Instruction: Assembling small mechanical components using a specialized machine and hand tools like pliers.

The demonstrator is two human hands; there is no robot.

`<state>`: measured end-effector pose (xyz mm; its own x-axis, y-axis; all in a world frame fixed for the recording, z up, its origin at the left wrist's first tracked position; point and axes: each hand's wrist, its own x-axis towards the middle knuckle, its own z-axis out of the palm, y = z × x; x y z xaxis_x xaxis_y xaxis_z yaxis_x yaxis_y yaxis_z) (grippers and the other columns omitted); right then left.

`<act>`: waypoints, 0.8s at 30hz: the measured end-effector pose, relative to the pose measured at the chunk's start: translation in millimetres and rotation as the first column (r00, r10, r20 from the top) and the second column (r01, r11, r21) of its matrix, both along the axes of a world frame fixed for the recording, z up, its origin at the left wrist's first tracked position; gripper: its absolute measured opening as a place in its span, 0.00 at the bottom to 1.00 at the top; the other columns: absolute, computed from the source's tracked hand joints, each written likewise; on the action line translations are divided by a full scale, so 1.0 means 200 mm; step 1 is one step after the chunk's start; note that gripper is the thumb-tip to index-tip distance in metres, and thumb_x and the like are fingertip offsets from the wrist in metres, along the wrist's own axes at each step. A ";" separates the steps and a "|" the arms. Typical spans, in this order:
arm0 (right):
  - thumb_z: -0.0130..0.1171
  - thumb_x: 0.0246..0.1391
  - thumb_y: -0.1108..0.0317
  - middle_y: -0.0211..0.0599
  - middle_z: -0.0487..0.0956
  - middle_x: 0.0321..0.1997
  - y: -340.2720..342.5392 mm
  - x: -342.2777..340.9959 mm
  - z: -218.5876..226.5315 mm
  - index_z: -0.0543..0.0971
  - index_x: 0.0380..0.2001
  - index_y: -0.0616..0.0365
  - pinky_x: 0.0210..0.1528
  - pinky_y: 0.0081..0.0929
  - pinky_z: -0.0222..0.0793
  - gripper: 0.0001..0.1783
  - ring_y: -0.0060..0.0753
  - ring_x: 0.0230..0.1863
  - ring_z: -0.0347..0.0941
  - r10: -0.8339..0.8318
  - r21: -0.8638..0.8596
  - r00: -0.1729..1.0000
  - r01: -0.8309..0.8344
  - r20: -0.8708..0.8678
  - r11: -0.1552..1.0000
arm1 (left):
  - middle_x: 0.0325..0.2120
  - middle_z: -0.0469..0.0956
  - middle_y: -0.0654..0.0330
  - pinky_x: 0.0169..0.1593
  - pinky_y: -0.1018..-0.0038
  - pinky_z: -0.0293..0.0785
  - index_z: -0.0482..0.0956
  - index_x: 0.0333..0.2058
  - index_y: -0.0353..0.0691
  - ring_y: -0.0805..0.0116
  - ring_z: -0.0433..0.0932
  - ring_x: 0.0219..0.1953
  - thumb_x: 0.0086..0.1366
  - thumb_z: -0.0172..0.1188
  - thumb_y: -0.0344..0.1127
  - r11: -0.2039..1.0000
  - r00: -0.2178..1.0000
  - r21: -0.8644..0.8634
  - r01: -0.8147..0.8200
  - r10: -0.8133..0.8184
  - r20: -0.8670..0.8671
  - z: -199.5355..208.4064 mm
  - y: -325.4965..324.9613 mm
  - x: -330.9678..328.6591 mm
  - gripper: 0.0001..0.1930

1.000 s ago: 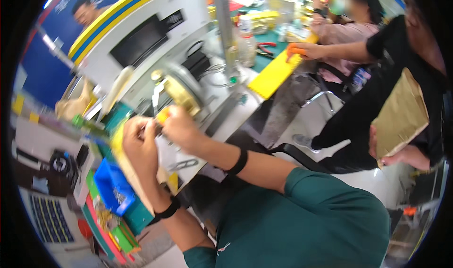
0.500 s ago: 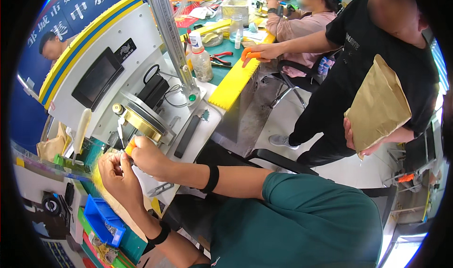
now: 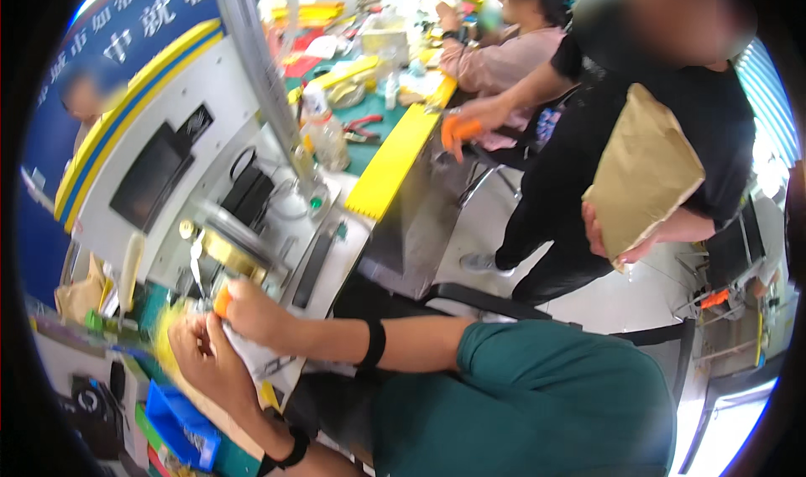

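Note:
My left hand (image 3: 201, 347) is closed, thumb and fingertips pinched together, beside a tuft of fine yellow strands (image 3: 162, 343). My right hand (image 3: 256, 311) meets it at the fingertips, closed too, with an orange finger cover (image 3: 222, 299) on one finger. Whatever lies between the fingertips is too small and blurred to name. Just beyond the hands stands a white bench machine (image 3: 176, 99) with a dark screen (image 3: 151, 179) and a brass-coloured wheel (image 3: 227, 254). A thin pale strip (image 3: 196, 259) hangs from its brass knob down toward my fingers.
A blue parts bin (image 3: 180, 427) sits to the left of my left forearm. Red-handled pliers (image 3: 363, 127) and a clear bottle (image 3: 326, 141) stand near a long yellow strip (image 3: 395, 162) on the bench edge. At right, a person in black (image 3: 554, 217) holds a brown paper bag (image 3: 646, 175).
The view has shifted slightly, blurring the picture. My hands keep the same pinch at the machine. The standing person's orange-covered fingers have come off the yellow strip and now hang beside it.

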<state>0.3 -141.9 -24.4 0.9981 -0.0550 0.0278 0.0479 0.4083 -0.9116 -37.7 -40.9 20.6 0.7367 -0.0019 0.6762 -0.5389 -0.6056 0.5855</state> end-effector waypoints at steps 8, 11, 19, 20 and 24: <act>0.50 0.68 0.66 0.26 0.72 0.25 -0.01 -0.06 0.00 0.75 0.33 0.55 0.26 0.27 0.58 0.09 0.18 0.25 0.65 0.151 0.013 0.983 -0.151 -0.107 0.988 | 0.30 0.81 0.49 0.41 0.58 0.75 0.83 0.34 0.34 0.50 0.76 0.32 0.68 0.65 0.31 0.988 0.997 0.132 -0.075 0.075 0.005 0.07 0.01 -0.11 0.06; 0.49 0.67 0.67 0.24 0.71 0.25 -0.05 -0.07 0.05 0.74 0.33 0.54 0.24 0.26 0.57 0.08 0.18 0.24 0.64 0.191 0.011 0.971 -0.192 -0.146 0.981 | 0.27 0.79 0.58 0.36 0.65 0.73 0.81 0.27 0.38 0.59 0.75 0.30 0.65 0.68 0.28 0.994 0.991 0.097 -0.052 0.039 0.131 0.05 0.01 -0.09 0.07; 0.49 0.61 0.69 0.30 0.74 0.26 -0.03 -0.17 0.11 0.76 0.33 0.60 0.21 0.27 0.57 0.08 0.21 0.21 0.65 0.158 0.076 0.978 -0.149 -0.139 0.986 | 0.34 0.72 0.58 0.34 0.73 0.67 0.74 0.33 0.34 0.65 0.74 0.37 0.69 0.61 0.24 1.000 0.995 0.016 -0.016 0.014 0.097 -0.06 0.03 -0.09 0.06; 0.49 0.61 0.69 0.30 0.74 0.26 -0.04 -0.15 0.10 0.76 0.33 0.60 0.21 0.27 0.57 0.08 0.21 0.21 0.65 0.155 0.074 0.978 -0.146 -0.137 0.987 | 0.34 0.72 0.58 0.34 0.73 0.67 0.74 0.33 0.34 0.65 0.74 0.37 0.69 0.61 0.24 1.000 0.995 0.015 -0.012 0.011 0.100 -0.07 0.02 -0.08 0.06; 0.50 0.67 0.65 0.27 0.72 0.23 -0.03 -0.06 0.01 0.75 0.32 0.54 0.23 0.26 0.60 0.09 0.20 0.22 0.66 0.175 0.022 0.977 -0.174 -0.120 0.985 | 0.36 0.76 0.54 0.40 0.68 0.74 0.75 0.33 0.31 0.60 0.77 0.38 0.68 0.61 0.22 0.997 0.984 0.065 -0.032 0.020 0.175 -0.04 -0.02 -0.06 0.04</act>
